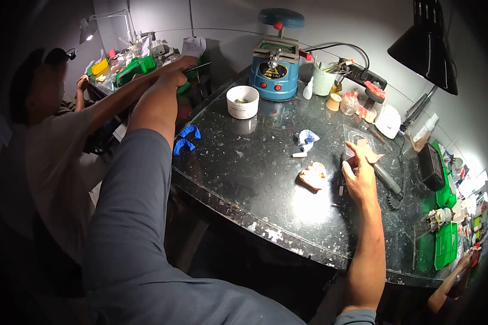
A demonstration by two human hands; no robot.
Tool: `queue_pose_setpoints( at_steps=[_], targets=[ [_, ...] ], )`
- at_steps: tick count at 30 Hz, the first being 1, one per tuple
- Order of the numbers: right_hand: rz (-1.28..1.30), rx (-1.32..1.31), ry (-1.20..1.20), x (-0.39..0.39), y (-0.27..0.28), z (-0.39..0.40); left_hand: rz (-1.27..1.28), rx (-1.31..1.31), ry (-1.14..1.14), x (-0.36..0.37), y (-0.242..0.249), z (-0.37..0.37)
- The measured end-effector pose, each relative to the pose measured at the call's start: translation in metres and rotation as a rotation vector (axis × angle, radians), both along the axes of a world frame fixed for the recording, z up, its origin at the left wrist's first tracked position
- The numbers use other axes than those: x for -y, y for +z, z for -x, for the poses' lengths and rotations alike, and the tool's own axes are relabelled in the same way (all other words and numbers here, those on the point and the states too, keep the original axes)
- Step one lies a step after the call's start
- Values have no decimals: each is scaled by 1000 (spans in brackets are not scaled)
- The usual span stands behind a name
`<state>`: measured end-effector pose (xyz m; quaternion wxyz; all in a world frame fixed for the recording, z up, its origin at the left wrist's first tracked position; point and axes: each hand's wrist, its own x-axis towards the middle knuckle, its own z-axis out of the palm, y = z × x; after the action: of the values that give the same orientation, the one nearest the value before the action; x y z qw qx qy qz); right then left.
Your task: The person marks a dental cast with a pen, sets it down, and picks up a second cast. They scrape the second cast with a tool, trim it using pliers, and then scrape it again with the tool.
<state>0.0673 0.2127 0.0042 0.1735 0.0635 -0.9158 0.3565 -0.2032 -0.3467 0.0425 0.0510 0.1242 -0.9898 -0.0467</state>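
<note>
My left arm reaches far out to the left, past the table's corner. There my left hand (177, 77) is closed, overlapping a co-worker's hand (187, 62); a thin dark rod (199, 66) juts from between the two, and I cannot tell which hand grips it. Over the right part of the table, my right hand (360, 176) has index finger and thumb apart. Beside its fingers lie a clear plastic sheet (352, 133), a pinkish flat piece (371, 153) and a grey handpiece (387, 180) with a coiled cord. A dental cast (313, 176) sits left of this hand.
A whitish-blue arch-shaped piece (308, 139) and two blue arch-shaped pieces (184, 146) lie on the black table (228, 162). Behind them stand a white tub (242, 103), a blue forming machine (275, 70) and a tool cup (322, 80). A black lamp (425, 51) overhangs the right. A co-worker (59, 162) sits left.
</note>
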Motion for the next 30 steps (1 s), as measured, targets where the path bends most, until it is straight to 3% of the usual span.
queue_pose_setpoints(
  at_steps=[6, 10, 12, 14, 16, 18, 20, 22, 24, 26, 30],
  targets=[
    [11, 19, 3, 0, 0, 1, -304, 129, 244, 13, -1, 10],
    [-45, 4, 23, -2, 1, 0, -326, 44, 184, 23, 16, 6],
    [-95, 2, 32, -3, 2, 0, 10, -644, 20, 22, 28, -21],
    [-98, 26, -7, 0, 1, -2, -171, -778, 133, -18, 65, -82],
    [-98, 50, -27, -1, 4, 0, -296, -1090, -22, -49, 84, -130],
    [-108, 112, -55, 2, 3, -2, -487, -1429, -492, -85, 90, -165],
    [-120, 119, -66, -2, -6, 4, -790, -1538, -852, -155, 93, -212],
    [-137, 81, -61, -5, -12, 6, -665, -1388, -1272, -198, 85, -227],
    [-146, 143, -91, -1, -7, 6, -1144, -1084, -1440, -268, 62, -248],
    [-165, 86, -63, -5, -15, 7, -1661, -585, -1424, -314, 33, -252],
    [-157, 54, -70, -6, -12, 6, -2339, 112, -970, -345, -8, -236]
  ],
)
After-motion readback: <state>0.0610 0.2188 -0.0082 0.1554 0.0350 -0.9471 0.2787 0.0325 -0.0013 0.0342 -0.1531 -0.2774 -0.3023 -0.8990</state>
